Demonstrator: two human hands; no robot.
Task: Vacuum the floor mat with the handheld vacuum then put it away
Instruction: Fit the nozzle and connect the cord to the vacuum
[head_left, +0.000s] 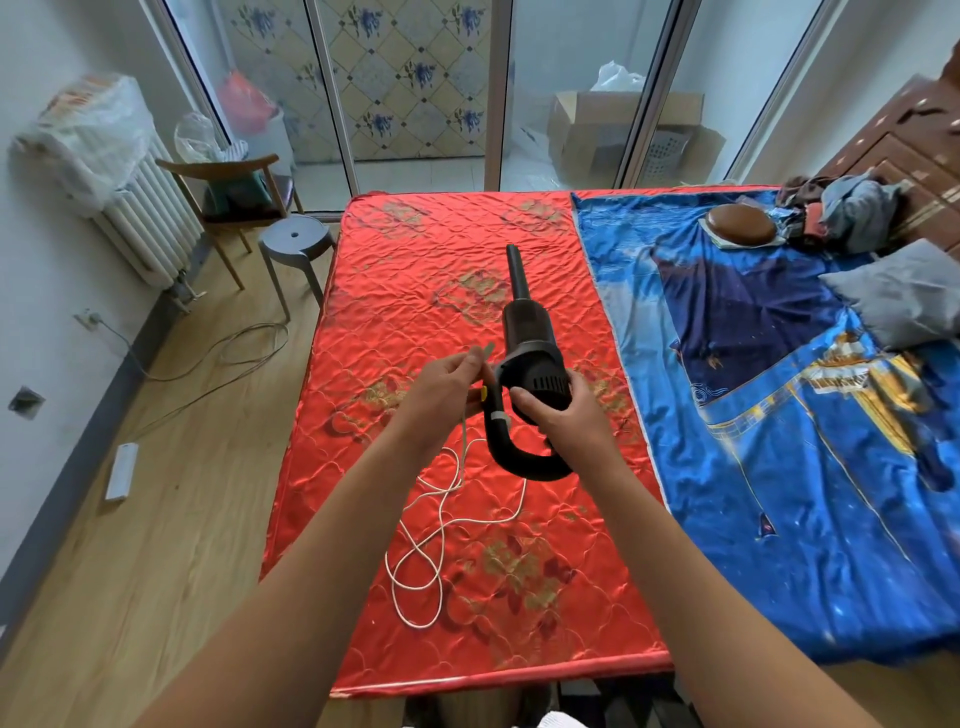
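Your right hand curls round the rear motor housing of the black plastic handheld vacuum. It holds the vacuum over the red quilted satin mat, narrow nozzle pointing away from you. Your left hand pinches the thin white cord just beside the vacuum's curved handle, and the rest of the cord lies in loose loops on the mat. A crumpled blue printed sheet lies along the mat's right side.
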